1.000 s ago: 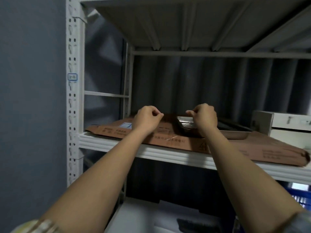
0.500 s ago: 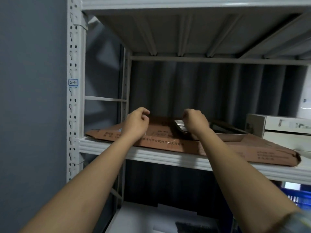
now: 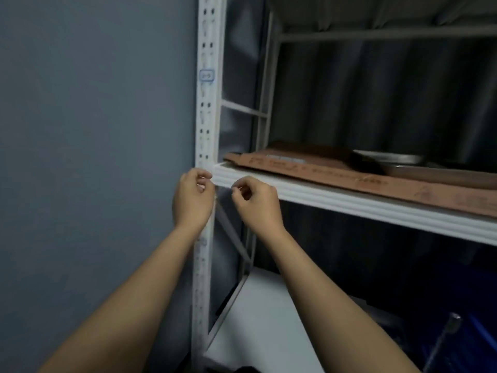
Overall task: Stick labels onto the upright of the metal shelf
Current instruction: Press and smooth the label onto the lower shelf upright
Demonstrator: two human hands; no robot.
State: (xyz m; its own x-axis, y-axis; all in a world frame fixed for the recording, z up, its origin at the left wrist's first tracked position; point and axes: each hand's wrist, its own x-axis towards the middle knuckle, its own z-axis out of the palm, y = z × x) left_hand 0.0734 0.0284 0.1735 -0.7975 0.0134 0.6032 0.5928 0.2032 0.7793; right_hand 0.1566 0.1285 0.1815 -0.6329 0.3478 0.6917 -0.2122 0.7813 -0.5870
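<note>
— Item: upright, white, perforated; long axis vertical, running twelve to six. Blue-bordered label stuck at twelve o'clock of the hands.

— Hands?

— Left hand, right hand: fingers curled, close together; contents too blurred to tell. Grey wall at nine, shelf edge at three.

upright: the white upright with holes is seen beside the grey wall
label: one blue-edged label is stuck high on it
left hand: the left hand is curled in front of the upright
right hand: the right hand is curled just beside it, something tiny maybe pinched
shelf: flat brown cardboard is laid on the shelf
</note>
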